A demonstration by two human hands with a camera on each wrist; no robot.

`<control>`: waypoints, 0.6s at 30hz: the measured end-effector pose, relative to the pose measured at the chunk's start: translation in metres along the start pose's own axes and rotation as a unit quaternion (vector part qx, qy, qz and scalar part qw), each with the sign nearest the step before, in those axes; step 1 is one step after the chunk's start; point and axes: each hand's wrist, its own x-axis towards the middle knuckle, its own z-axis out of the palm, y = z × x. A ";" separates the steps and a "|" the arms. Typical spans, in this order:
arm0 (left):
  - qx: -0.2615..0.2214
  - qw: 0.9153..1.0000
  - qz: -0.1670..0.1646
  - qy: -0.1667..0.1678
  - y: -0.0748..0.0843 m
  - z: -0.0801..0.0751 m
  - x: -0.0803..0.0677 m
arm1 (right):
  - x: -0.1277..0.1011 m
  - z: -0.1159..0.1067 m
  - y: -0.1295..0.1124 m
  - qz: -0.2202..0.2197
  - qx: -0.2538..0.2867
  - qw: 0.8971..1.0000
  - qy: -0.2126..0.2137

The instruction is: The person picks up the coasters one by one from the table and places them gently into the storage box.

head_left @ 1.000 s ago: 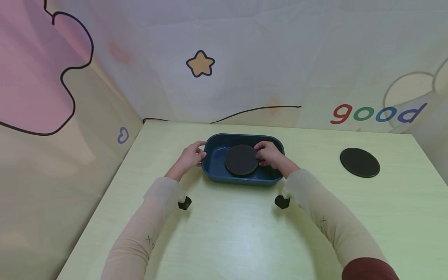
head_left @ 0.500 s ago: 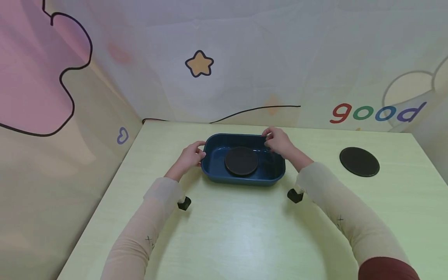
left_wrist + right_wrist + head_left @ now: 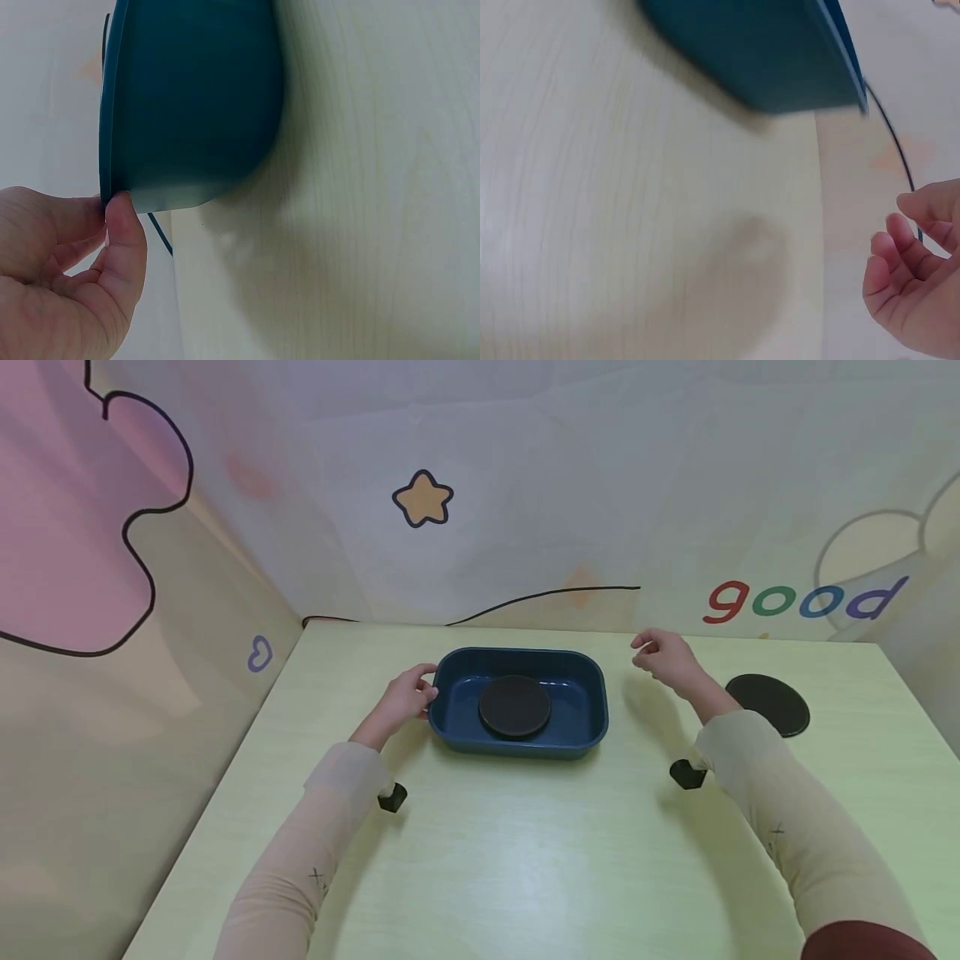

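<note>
On the table sits a dark blue rectangular dish (image 3: 517, 750) with rounded corners. A round black disc (image 3: 515, 706) lies flat on its inner floor. My left hand (image 3: 405, 697) pinches the left end of the rim between thumb and fingers, close up in the left wrist view, where the outer wall (image 3: 202, 90) shows. Off to the right of the dish, my right hand (image 3: 667, 660) hovers above the table, fingers loosely bent around nothing. The right wrist view has the dish's other end (image 3: 765, 52) apart from those fingers.
A second black disc (image 3: 780, 703) lies on the pale wood-grain table (image 3: 480, 860) at the right, partly covered by the right forearm. Behind the table stands a printed backdrop (image 3: 525, 485). A small black block (image 3: 687, 774) hangs under the right wrist, another (image 3: 392, 797) under the left.
My right hand has left the inside of the dish, passed over its back right rim and moved right into the air. The left hand stays at the rim; the disc remains inside.
</note>
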 end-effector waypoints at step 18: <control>0.004 1.000 -0.002 -0.001 0.000 0.000 0.000 | -0.021 -0.044 0.052 0.079 -0.042 0.995 0.039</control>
